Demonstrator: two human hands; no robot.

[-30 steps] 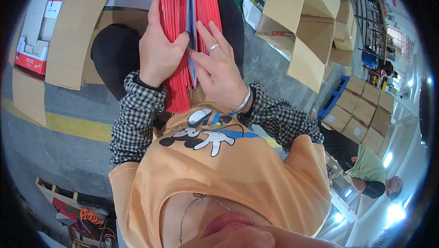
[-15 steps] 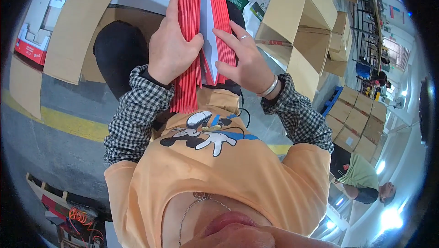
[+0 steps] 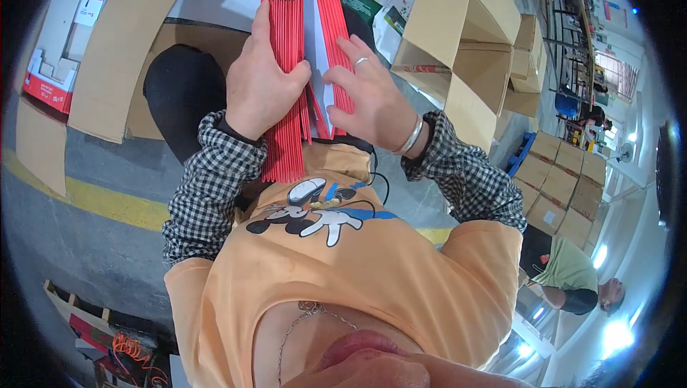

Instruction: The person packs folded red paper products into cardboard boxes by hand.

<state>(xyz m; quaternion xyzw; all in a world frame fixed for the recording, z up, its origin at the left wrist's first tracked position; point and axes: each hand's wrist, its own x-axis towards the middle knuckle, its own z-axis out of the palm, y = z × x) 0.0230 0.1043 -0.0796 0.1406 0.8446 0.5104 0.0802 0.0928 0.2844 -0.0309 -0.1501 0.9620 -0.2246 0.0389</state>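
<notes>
Two long bundles of thin red flat-folded cardboard sit before my body. The left bundle (image 3: 285,137) is the thicker, with a band round its far part. My left hand (image 3: 261,87) is closed round its left side, thumb bent over the top edges. A band also crosses the far part of the right bundle (image 3: 330,19). My right hand (image 3: 372,98), wearing a ring and a bracelet, curls over the right bundle's near part with fingers bent and apart; its underside is hidden. A pale sheet-like face (image 3: 313,37) shows between the bundles.
Open brown cartons (image 3: 483,66) stand at the right. At the left are a cardboard flap (image 3: 125,51) and a red-and-white box (image 3: 68,44). Stacked cartons (image 3: 562,180) and another person (image 3: 572,273) are farther right. A yellow stripe (image 3: 107,202) crosses the grey floor.
Both bundles and my hands have shifted slightly left in view. My right hand's fingers have bent more and slid leftward over the right bundle. The left hand keeps its hold.
</notes>
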